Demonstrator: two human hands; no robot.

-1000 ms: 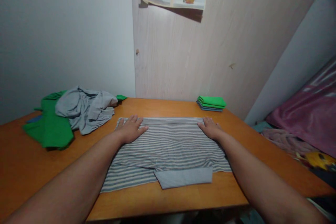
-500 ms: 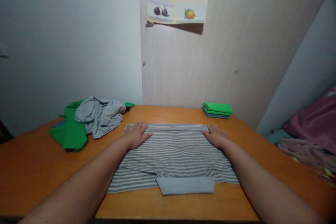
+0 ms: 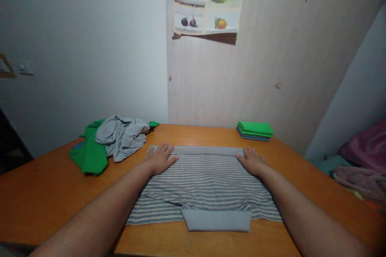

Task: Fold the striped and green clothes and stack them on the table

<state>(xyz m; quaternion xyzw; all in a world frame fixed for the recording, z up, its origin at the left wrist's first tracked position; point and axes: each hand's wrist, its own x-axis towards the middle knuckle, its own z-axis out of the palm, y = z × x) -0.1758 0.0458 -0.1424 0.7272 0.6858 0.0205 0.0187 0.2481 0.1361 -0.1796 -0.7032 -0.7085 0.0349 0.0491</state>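
A grey-and-white striped shirt [image 3: 208, 180] lies spread face-down or face-up, I cannot tell which, on the wooden table. Its plain grey-blue collar [image 3: 217, 221] points toward me at the near edge. On the far left corner of the cloth rests my left hand [image 3: 160, 160], palm down with fingers stretched. My right hand [image 3: 251, 161] lies flat on the far right corner, its fingers spread as well. Neither hand grips the fabric; both press on top of it. My forearms cover parts of the shirt's two sides.
Crumpled grey cloth [image 3: 122, 136] and green cloth [image 3: 95, 156] lie in a heap at the table's back left. A folded green and blue stack [image 3: 255, 129] sits at the back right. Behind the table [image 3: 54, 192] a fruit poster [image 3: 208, 6] hangs on the wall.
The view has tilted and shifted slightly, so everything appears a little lower and to the right. Both hands stay flat on the shirt's far corners.
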